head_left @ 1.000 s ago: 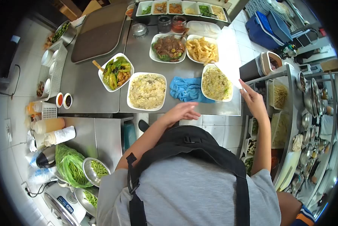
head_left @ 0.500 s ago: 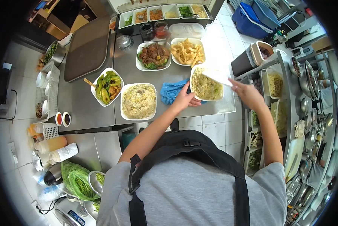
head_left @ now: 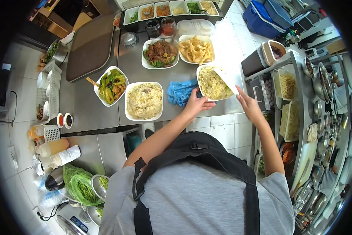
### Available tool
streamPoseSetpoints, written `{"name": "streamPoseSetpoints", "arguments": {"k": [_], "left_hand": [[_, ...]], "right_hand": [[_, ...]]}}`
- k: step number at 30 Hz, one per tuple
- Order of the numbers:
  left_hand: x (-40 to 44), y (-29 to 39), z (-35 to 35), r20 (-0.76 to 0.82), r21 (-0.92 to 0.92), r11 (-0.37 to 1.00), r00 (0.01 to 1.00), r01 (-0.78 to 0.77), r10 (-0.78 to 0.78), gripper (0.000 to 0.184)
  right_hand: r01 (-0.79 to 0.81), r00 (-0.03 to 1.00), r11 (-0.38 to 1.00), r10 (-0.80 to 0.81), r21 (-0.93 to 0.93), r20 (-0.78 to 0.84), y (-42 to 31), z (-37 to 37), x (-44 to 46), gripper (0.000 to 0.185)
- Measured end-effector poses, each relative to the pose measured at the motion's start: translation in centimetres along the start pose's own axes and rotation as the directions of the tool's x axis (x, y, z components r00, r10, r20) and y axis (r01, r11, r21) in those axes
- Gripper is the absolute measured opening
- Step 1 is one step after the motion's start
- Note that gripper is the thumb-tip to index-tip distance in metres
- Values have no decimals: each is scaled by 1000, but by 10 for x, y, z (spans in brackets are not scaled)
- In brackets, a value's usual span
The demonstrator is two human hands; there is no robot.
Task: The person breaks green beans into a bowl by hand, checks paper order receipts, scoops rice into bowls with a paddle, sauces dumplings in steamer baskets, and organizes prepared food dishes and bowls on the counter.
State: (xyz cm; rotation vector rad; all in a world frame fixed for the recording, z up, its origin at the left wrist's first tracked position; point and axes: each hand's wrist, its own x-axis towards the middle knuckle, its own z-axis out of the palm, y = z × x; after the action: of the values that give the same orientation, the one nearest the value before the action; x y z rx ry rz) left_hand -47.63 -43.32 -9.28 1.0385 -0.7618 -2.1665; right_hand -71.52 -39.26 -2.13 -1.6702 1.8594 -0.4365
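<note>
The white flat piece (head_left: 227,81) slants across the small rice bowl (head_left: 198,78), its far part over the rice and its near end at the right hand (head_left: 249,105). That hand is closed on the near end, thumb and fingers pinching it just off the bowl's right edge. The left hand (head_left: 197,105) lies against the bowl's near left corner with its fingers stretched out along the side; whether they grip the rim or only brace it, I cannot tell. The step in hand looks like working the piece at the rice while the other hand steadies the bowl. From this pose, moving the piece calls for a firm left hand, as the bowl sits close to the front edge of the steel table (head_left: 176,76).

Just left of the small rice bowl is a crumpled blue cloth (head_left: 179,93), and past it on that side a fuller rice bowl (head_left: 143,118) (nothing stands in that one but rice). Farther left of the small bowl is a dish of green vegetables (head_left: 101,100) with a wooden handle sticking out. Beyond the small bowl are a bowl of crisps (head_left: 186,60) and, to its far left, a meat dish (head_left: 158,67).
</note>
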Motion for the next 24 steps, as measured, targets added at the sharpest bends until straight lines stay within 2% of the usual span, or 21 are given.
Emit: {"name": "streamPoseSetpoints", "arguments": {"k": [2,5,11,12,16,19,20,24], "left_hand": [[2,-2,0,18,-18,1000,1000,-19,19,53],[1,-8,-6,44,-27,999,998,-37,39,60],[-29,-3,-15,75,8,998,995,59,-59,62],[-32,-6,-22,71,9,998,995,68,-69,61],[-41,-14,-36,83,29,997,994,69,-71,54],[-49,-11,-36,99,157,986,992,58,-74,49],[-53,-10,-35,102,210,977,993,36,-58,44],[-57,-20,-44,217,321,947,976,-34,-38,33]], "right_hand": [[0,999,1000,2,30,-53,-3,7,-8,41],[-249,967,914,255,319,23,-32,-8,-22,42],[-123,978,936,171,331,-120,-44,17,-50,42],[-152,975,933,195,326,-104,-50,15,-51,43],[-116,991,966,128,232,-40,-39,30,-39,42],[-192,980,937,198,293,9,-48,5,-41,39],[-170,985,931,174,322,15,-50,-5,-44,41],[-311,950,750,228,584,214,-48,-26,-50,47]]}}
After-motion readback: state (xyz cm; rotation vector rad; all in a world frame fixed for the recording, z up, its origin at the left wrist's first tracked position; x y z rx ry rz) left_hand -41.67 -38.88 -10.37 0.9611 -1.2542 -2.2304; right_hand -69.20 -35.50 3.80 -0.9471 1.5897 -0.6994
